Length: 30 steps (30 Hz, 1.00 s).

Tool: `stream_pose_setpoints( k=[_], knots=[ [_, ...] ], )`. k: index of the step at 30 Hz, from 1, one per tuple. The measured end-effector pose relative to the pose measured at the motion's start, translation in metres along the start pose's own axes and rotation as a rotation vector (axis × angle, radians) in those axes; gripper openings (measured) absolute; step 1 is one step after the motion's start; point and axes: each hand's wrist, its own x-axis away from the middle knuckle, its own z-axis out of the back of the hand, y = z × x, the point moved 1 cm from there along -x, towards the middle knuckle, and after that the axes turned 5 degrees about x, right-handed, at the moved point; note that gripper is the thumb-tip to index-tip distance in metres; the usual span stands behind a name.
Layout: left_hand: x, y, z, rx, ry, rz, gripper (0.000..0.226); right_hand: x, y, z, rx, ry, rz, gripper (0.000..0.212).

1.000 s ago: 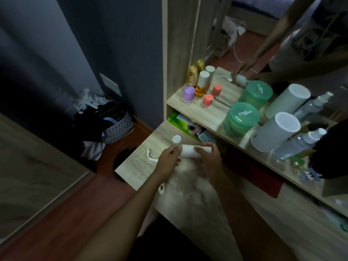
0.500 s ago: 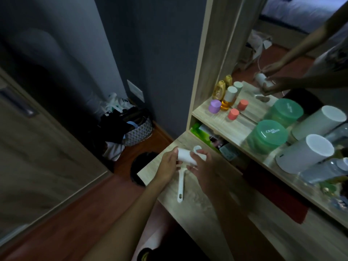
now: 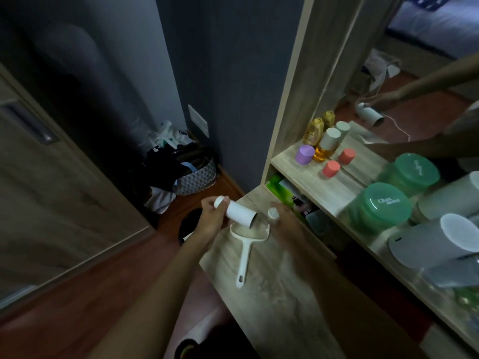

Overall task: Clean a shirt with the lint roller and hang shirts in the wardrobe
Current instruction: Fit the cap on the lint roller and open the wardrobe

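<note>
The left hand [image 3: 211, 216] grips the white cylindrical lint roll [image 3: 239, 213], fingers curled round its left end, holding it tilted above the counter. The right hand [image 3: 285, 224] is blurred; it holds a small round white cap [image 3: 273, 213] at its fingertips, but how the fingers close on it cannot be told. The roll's open right end sits just beside this cap, not touching it. The white plastic lint roller handle [image 3: 245, 257], with its forked cradle, lies flat on the light wood-grain counter [image 3: 280, 301], directly below the roll and between both hands. On the shelf [image 3: 305, 174] behind stand a purple cap [image 3: 305, 154], a coral cap [image 3: 331, 169] and a green round-lidded jar [image 3: 381, 207], against a mirror.
</note>
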Motion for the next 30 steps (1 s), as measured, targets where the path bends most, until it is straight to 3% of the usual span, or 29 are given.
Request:
stream_pose_setpoints(
  k=[4,6,8,13,18,20,22,23,25,27,30],
  knots=[
    [-0.003,-0.007,0.008,0.026,0.015,0.08,0.031,-0.017,0.016,-0.013,0.374,-0.088,0.183,0.075],
    [-0.004,-0.01,0.011,0.018,0.018,0.098,0.031,-0.016,0.014,-0.012,0.551,-0.142,0.222,0.057],
    [-0.003,-0.013,0.012,0.008,0.005,0.112,0.03,-0.019,0.014,-0.015,0.626,-0.039,0.27,0.03],
    [-0.002,-0.016,0.011,-0.02,-0.012,0.133,0.024,0.002,0.019,-0.016,0.674,0.011,0.272,0.022],
    [0.002,-0.016,0.002,-0.047,-0.053,0.158,0.031,0.027,0.035,-0.012,0.705,0.127,0.226,0.032],
    [0.004,-0.019,-0.003,-0.061,-0.069,0.167,0.032,0.037,0.038,-0.008,0.468,0.167,0.102,0.034],
    [0.005,-0.024,-0.008,-0.082,-0.073,0.172,0.034,0.049,0.028,-0.003,-0.079,0.202,-0.084,0.016],
    [0.005,-0.028,-0.01,-0.083,-0.073,0.18,0.036,0.057,0.019,0.0,-0.383,0.177,-0.115,0.01],
    [0.007,-0.034,-0.016,-0.072,-0.074,0.201,0.04,0.073,-0.004,0.004,-0.69,0.096,-0.081,0.012],
    [0.008,-0.039,-0.022,-0.064,-0.065,0.221,0.041,0.086,-0.02,0.004,-0.796,0.027,-0.059,0.012],
    [0.013,-0.045,-0.027,-0.016,-0.045,0.234,0.043,0.1,-0.024,-0.001,-0.769,0.031,0.007,0.015]
  ],
)
